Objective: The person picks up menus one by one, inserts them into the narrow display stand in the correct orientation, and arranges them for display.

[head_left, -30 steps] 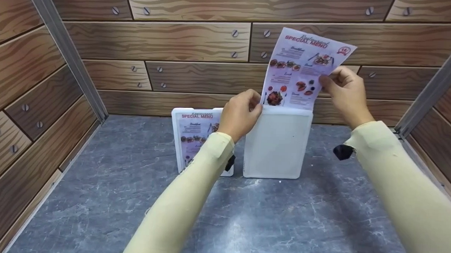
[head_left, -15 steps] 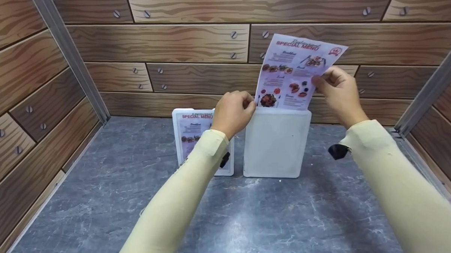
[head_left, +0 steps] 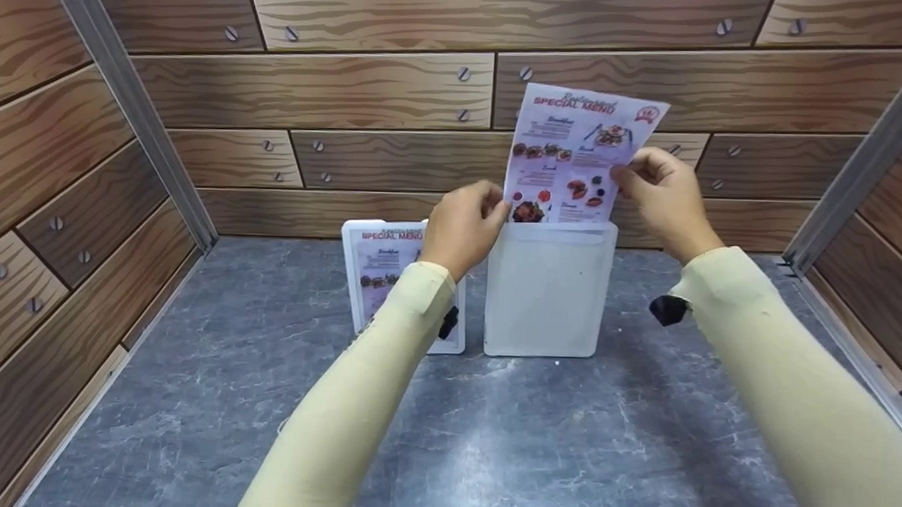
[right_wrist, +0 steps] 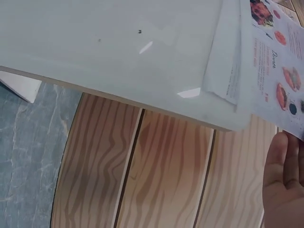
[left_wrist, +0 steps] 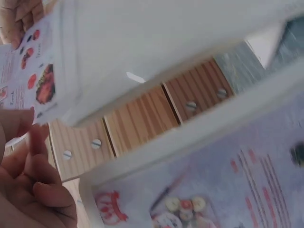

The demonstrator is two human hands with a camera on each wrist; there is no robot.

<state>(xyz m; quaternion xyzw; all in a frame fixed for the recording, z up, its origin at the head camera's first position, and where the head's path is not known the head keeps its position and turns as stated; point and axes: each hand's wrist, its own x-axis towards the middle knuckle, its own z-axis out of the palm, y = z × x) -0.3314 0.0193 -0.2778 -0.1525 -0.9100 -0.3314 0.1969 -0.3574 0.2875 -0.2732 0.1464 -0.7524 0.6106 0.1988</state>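
A printed restaurant menu sheet (head_left: 567, 156) stands tilted slightly right at the top of a white upright menu holder (head_left: 548, 302). Its lower end (right_wrist: 225, 61) shows behind the holder's translucent front, slanted, in the right wrist view. My left hand (head_left: 463, 228) pinches the sheet's left edge between thumb and index finger at the holder's top left corner. Higher up, my right hand (head_left: 664, 201) pinches the right edge with thumb and fingers. The left wrist view shows the left fingertips on the paper, just above the holder's rim.
Left of the holder stands a second white menu holder (head_left: 350, 280) with a like menu inside, partly covered by my left forearm. Both stand on a grey marbled tabletop (head_left: 549, 437). Wood-patterned panels (head_left: 389, 90) rise behind and at the sides, with metal posts at the corners.
The menu sheet has moved down and somewhat left, its lower end sliding into the holder. My right hand has come down and left with it; the left hand has shifted slightly left.
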